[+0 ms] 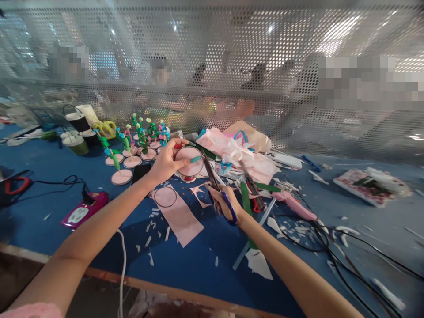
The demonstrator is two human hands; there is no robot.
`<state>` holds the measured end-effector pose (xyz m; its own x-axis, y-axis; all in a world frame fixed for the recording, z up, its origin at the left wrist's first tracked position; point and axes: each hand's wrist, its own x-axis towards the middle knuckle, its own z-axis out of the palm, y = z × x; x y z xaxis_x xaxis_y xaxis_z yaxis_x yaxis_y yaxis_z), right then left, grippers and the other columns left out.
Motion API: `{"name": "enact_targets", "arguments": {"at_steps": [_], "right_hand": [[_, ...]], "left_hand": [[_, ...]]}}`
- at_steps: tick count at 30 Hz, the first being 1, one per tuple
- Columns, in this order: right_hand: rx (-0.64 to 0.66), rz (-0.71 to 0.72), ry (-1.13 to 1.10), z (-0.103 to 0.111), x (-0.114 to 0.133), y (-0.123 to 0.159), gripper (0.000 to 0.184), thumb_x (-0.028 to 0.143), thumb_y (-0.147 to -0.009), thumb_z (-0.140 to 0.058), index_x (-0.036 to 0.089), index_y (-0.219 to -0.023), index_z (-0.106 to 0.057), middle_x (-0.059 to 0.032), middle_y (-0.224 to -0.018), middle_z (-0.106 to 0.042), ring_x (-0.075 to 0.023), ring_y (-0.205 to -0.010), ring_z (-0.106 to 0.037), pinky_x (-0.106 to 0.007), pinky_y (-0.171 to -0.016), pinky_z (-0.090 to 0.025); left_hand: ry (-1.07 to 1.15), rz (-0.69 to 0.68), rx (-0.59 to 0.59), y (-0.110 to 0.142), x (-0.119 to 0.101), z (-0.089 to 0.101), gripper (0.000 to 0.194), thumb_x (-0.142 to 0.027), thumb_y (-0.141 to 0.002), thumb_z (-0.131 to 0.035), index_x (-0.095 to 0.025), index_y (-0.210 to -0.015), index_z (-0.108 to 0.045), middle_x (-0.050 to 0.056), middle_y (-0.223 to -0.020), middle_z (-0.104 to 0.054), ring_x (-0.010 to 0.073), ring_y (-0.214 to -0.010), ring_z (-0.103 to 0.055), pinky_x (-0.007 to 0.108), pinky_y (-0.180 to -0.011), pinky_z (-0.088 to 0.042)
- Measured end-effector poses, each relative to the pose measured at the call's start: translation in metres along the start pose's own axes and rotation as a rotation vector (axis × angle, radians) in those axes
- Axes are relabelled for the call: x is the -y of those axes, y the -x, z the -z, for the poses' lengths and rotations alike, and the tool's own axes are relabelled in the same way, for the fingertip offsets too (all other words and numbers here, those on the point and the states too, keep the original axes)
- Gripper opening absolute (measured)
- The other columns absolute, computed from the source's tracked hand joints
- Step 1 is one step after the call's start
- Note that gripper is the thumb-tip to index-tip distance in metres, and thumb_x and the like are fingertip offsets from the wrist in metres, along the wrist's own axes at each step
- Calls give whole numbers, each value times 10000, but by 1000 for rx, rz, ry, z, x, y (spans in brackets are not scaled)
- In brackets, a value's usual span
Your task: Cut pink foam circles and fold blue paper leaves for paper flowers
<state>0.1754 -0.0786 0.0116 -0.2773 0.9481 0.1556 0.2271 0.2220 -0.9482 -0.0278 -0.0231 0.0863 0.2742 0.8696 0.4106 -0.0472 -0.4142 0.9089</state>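
Observation:
My left hand [168, 161] is closed on a round pink disc [186, 154] with a dark rim, its thumb lying across the front. My right hand [228, 201] grips scissors [231, 211] with dark blue handles, their blades pointing up beside the disc's right edge. Whether the blades touch the disc, I cannot tell. Below the hands lies a pink sheet [183, 223], with a thin dark ring [165, 206] on its upper end. A pink offcut [201, 197] with curved cuts rests between that sheet and my right hand.
Several small artificial plants on pink round bases [121, 177] stand at the back left, near cups [76, 143]. A purple power socket [96, 207] lies left. Crumpled pink material [228, 148], a pink glue gun [294, 204], cables and white scraps cover the right. Behind rises a perforated metal screen [212, 101].

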Motion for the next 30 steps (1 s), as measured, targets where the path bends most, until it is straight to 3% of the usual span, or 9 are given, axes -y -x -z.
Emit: {"name": "enact_targets", "arguments": {"at_steps": [5, 24, 30], "right_hand": [[0, -29, -20, -1, -2, 0, 388, 565, -788, -543, 185, -726, -494, 81, -391, -396, -79, -281, -378, -193, -290, -309], [0, -12, 7, -1, 1, 0, 409, 582, -798, -527, 179, -727, -509, 80, -408, -368, -75, -295, -366, -201, -302, -318], [-19, -40, 56, 0, 6, 2, 406, 569, -807, -523, 174, -714, -520, 69, -376, -384, -84, -304, -372, -203, -315, -301]], "left_hand": [[41, 24, -5, 0, -1, -2, 609, -304, -515, -851, -176, -981, -480, -31, -731, -570, 77, -573, -551, 178, -494, -473], [-17, -23, 18, -1, 1, 0, 551, -378, -563, -817, -176, -965, -497, 22, -843, -620, 102, -631, -585, 198, -511, -483], [-19, -18, 11, -1, 1, -1, 556, -376, -556, -823, -172, -963, -505, -3, -764, -600, 91, -593, -568, 189, -492, -468]]}}
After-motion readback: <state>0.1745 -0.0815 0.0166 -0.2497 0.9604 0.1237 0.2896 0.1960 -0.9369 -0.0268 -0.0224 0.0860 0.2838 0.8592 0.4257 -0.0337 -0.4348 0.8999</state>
